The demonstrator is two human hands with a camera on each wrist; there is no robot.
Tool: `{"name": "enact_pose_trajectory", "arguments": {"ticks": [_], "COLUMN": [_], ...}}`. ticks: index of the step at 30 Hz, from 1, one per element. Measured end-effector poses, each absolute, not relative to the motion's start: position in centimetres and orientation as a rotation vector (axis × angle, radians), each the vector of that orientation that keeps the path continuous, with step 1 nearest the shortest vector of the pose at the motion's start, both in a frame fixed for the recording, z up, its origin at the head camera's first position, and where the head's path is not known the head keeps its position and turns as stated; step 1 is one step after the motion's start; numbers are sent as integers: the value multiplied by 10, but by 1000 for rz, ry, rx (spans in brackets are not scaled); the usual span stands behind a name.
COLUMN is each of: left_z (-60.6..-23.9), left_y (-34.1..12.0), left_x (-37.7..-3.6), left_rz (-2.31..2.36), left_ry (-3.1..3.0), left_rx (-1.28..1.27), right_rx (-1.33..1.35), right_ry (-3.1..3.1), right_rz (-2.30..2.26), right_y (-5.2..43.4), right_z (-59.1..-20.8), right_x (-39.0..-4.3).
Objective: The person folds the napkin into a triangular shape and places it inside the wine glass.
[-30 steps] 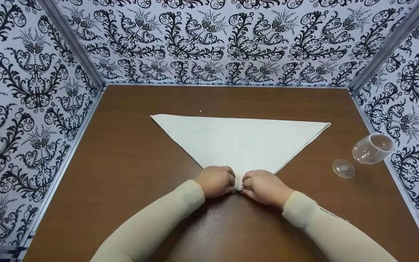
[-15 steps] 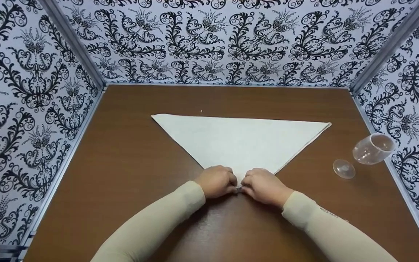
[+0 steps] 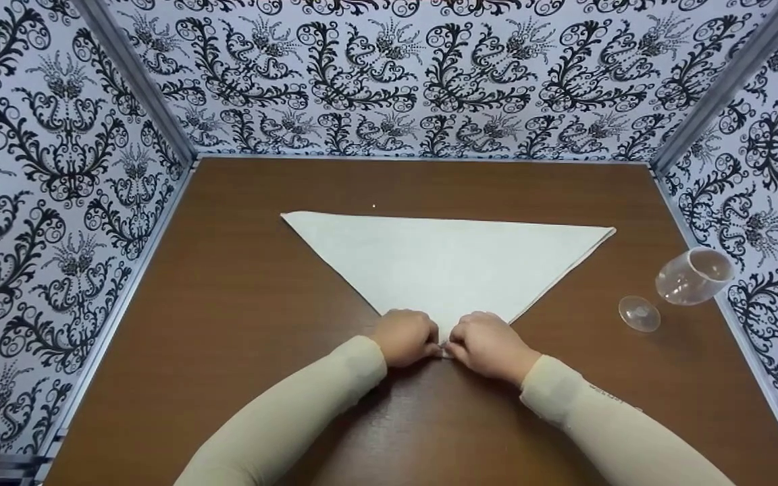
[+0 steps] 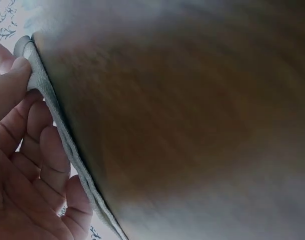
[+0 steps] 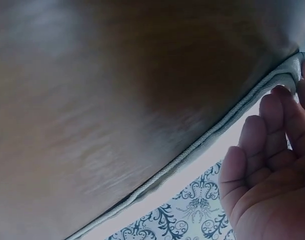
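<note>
A white cloth napkin point(image 3: 446, 263), folded into a triangle, lies on the brown table with its long edge at the back and its narrow end towards me. At that near end my left hand point(image 3: 404, 339) pinches the cloth; the left wrist view shows the thumb point(image 4: 17, 75) on the folded tip. Close beside it, my right hand point(image 3: 490, 344) pinches the same end. In the right wrist view the cloth's layered edge point(image 5: 192, 150) runs up to the right fingers point(image 5: 265, 117), and the thumb is partly cut off by the frame.
A clear stemmed glass point(image 3: 689, 278) stands to the right of the napkin, near the table's right edge. Patterned black-and-white walls point(image 3: 423, 81) enclose the wooden table point(image 3: 227, 270) at the back and both sides.
Both hands stay at the near end of the napkin, with small finger movements there. The dark bit seen between them a second ago has given way to white cloth. The glass has not moved.
</note>
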State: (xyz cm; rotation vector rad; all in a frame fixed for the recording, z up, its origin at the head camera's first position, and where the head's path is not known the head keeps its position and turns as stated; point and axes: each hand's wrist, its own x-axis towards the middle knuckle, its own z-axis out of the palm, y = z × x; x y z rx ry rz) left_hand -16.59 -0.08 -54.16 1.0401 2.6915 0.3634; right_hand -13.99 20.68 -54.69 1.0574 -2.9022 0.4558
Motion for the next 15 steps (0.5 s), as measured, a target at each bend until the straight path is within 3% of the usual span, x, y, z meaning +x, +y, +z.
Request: {"name": "enact_pose_trajectory", "arguments": {"ticks": [15], "left_z": [-543], "left_y": [-1], "left_x": [-165], "left_rz": [474], "left_ry": [2678], "left_rx": [1028], "right_rx": [988], "right_ry": [-2924], "right_rz": [480], "right_y": [206], "right_z": [-552], "right_x": [-142]}}
